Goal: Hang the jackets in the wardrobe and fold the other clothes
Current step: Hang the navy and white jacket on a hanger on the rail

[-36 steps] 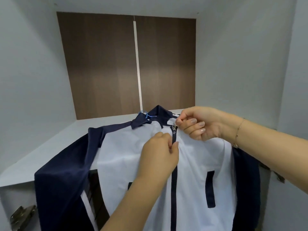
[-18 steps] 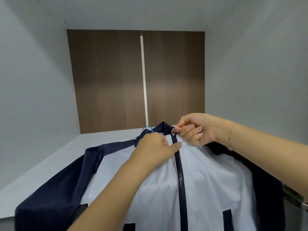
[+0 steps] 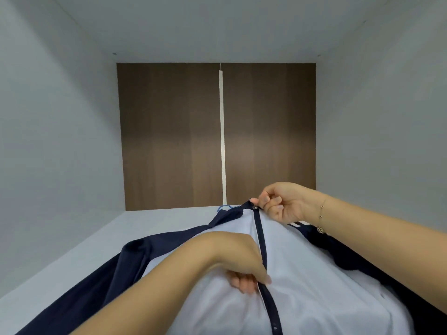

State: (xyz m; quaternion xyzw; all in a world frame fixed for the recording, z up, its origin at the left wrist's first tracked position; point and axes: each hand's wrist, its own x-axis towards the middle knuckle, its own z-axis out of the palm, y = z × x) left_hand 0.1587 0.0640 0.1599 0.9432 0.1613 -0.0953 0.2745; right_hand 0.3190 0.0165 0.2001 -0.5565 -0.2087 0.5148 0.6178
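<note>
Right hand (image 3: 280, 204) pinching zipper pull (image 3: 254, 207) at jacket (image 3: 312, 274) collar; left hand (image 3: 242, 264) gripping front fabric beside zipper.

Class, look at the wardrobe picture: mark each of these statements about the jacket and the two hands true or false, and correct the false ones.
1. The right hand pinches the zip pull at the collar. True.
2. The jacket is red and yellow. False: it is white with navy sleeves and a navy zip strip.
3. The left hand holds the jacket front beside the zip, lower down. True.
4. The wardrobe's back panel is white. False: it is dark brown wood.
5. The right wrist wears a bracelet. True.
</note>
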